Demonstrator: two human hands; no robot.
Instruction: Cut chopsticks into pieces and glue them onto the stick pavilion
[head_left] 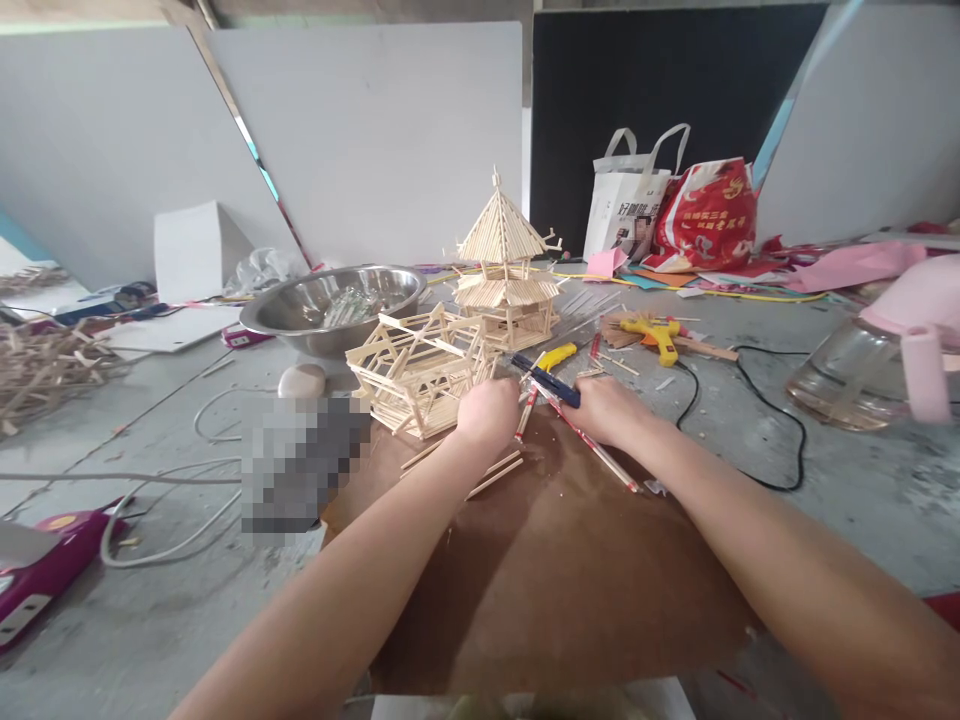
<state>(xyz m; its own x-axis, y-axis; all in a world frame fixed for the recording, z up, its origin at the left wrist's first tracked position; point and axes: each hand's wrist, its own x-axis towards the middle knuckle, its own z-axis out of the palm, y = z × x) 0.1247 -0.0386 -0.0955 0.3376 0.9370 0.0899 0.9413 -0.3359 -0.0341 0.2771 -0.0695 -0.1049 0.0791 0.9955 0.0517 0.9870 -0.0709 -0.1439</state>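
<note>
My left hand (491, 415) is closed, knuckles up, just in front of an open frame of wooden sticks (420, 370). Whatever its fingers hold is hidden from this side. To the right, my right hand (611, 408) grips a dark blue bar-shaped tool (546, 380), which slants toward the left hand. A yellow-handled tool (556, 357) lies just behind it. Red-and-white strips with sticks (600, 452) lie under the right hand. Loose sticks (495, 476) rest on the brown mat (570, 590). Behind stands a stick pagoda (504, 240) with a pointed roof.
A steel bowl (270, 318) stands at the left behind a blurred dark patch (307, 465). A yellow glue gun (658, 338) with a black cord lies at the right, near a clear jug (847, 375). Power strips (67, 550), cables, stick heaps (52, 375) and bags (705, 215) surround the area.
</note>
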